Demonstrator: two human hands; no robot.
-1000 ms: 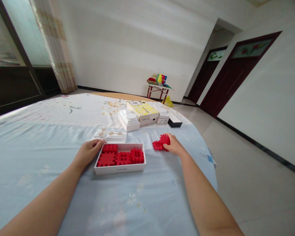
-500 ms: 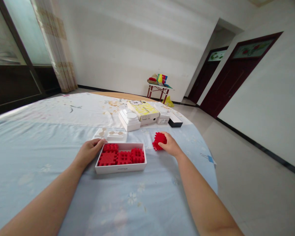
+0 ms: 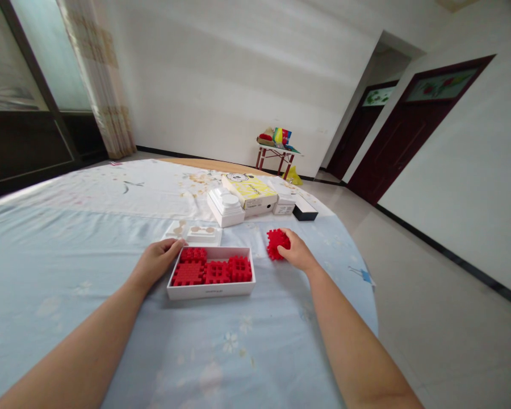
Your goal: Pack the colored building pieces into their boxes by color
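A white open box [image 3: 211, 292] stands on the blue tablecloth, with several red toothed plastic pieces [image 3: 189, 273] inside; two of them have window-like openings. At its upper left corner rests my left hand [image 3: 156, 260], fingers bent against the rim, and its fingertips partly out of sight. To the right of the box, my right hand [image 3: 296, 250] grips a red toothed piece [image 3: 276, 244] between thumb and fingers, low over the cloth. The hand covers the right side of this piece.
Behind the box lie a white tray with beige shapes [image 3: 201, 234], a white stepped box [image 3: 225, 208], a yellow and white box [image 3: 255, 196] and a small black box [image 3: 305, 211]. A blue clip [image 3: 365, 276] sits at the table's right edge.
The red piece in my right hand has turned slightly. Everything else is shifted a little by the camera's movement; my left hand stays at the box corner.
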